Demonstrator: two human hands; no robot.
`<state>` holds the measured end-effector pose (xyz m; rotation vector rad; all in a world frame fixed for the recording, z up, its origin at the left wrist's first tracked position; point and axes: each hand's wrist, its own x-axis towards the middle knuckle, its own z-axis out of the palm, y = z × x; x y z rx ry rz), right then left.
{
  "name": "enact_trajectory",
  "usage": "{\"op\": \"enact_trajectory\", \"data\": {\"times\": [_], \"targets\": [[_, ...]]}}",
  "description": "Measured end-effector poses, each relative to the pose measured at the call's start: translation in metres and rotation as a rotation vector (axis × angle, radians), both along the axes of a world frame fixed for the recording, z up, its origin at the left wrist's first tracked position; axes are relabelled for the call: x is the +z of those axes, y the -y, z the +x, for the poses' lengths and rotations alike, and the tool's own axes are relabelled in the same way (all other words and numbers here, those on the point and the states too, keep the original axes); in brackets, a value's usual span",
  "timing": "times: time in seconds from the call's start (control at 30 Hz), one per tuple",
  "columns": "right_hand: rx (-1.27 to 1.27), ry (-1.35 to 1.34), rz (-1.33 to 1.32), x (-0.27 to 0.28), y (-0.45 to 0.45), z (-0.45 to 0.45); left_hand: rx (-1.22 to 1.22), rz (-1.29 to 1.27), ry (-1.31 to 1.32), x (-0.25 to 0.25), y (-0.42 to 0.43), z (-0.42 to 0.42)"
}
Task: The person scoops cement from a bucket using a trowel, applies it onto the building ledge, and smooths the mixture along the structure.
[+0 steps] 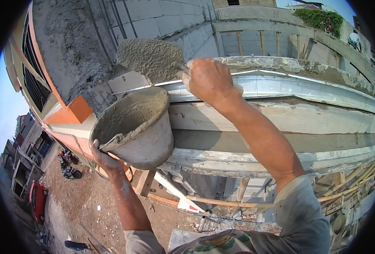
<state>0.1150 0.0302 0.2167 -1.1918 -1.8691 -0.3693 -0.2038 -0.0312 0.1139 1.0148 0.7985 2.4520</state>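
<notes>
The right hand [210, 80] is closed around the handle of a broad, flat trowel [150, 58], its rounded blade thickly coated in coarse, wet grey mortar. The blade shows just beyond the far rim of a round, tapered grey bucket [149, 144], whose scuffed outer wall is smeared with pale, dried residue. Inside, grainy grey mortar [126, 114] clings to the walls and is crusted along the lip. The left hand [107, 158], dusted with cement, grips the near edge of the bucket, thumb up at the rim.

Under the right forearm run a long, shiny, pale folded strip [276, 86], a weathered wooden plank [272, 116] and a smooth grey band of concrete [255, 142]. A chipped, whitish ledge [255, 161] borders them on the near side. The person's grey shirt [234, 244] carries a multicoloured print, too cut off to read.

Beyond the trowel rise a pale block wall [151, 19] and thin steel rods [119, 19]; left of the bucket juts a bright orange painted corner [78, 111]. Below, bamboo poles [229, 203] cross above rubble-strewn ground [81, 199], where a dark motorcycle [70, 170] and a red car [37, 202] stand.
</notes>
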Motion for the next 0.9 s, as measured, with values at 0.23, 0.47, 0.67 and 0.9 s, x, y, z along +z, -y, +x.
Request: {"op": "enact_trajectory", "data": {"times": [0.23,0.47,0.67,0.9], "targets": [[0.178,-0.351,-0.413,-0.094,0.07,0.047,0.145,-0.113,0.027,0.002,0.006,0.002],[0.432,-0.357,-0.572,-0.254,0.157,0.063,0.11,-0.177,-0.013,-0.006,0.003,-0.018],[0.196,0.081,-0.933,-0.385,0.205,0.089,0.131,-0.235,0.028,0.003,0.009,-0.012],[0.035,-0.306,-1.317,-0.592,0.261,0.151,0.234,-0.297,-0.041,0.003,0.01,-0.017]]}}
